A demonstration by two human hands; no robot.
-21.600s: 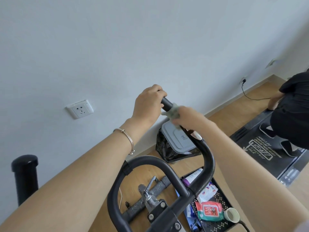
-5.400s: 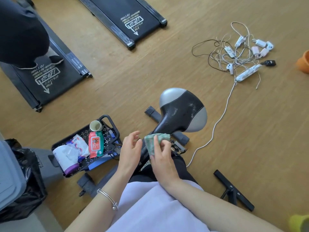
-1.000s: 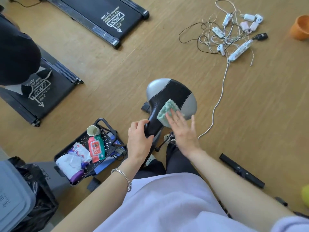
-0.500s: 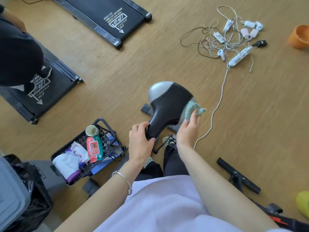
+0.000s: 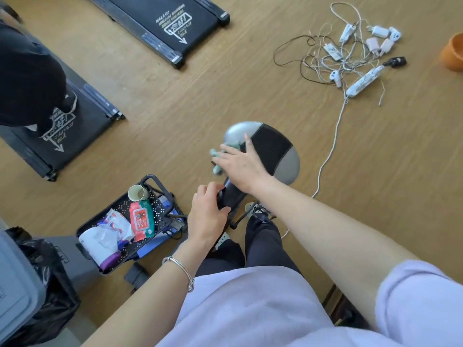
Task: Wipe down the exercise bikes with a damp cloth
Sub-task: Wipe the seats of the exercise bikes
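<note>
The exercise bike's black and grey saddle (image 5: 274, 149) is below me in the middle of the view. My right hand (image 5: 240, 164) lies flat with spread fingers on the saddle's left side and presses a pale green cloth (image 5: 217, 156) against it; most of the cloth is hidden under the fingers. My left hand (image 5: 208, 211), with a silver bracelet at the wrist, grips the saddle's narrow black nose. My dark trouser legs and shoes show under the saddle.
A black cart tray (image 5: 160, 209) holding a red wipes pack (image 5: 140, 220), a cup and packets stands left of the bike. Two black treadmills (image 5: 160, 23) lie on the wooden floor; a person in black crouches on the left one. Tangled cables and chargers (image 5: 350, 56) are at far right.
My right hand has swept the cloth from the saddle's right edge across to its left side. My left hand keeps its grip on the saddle's nose.
</note>
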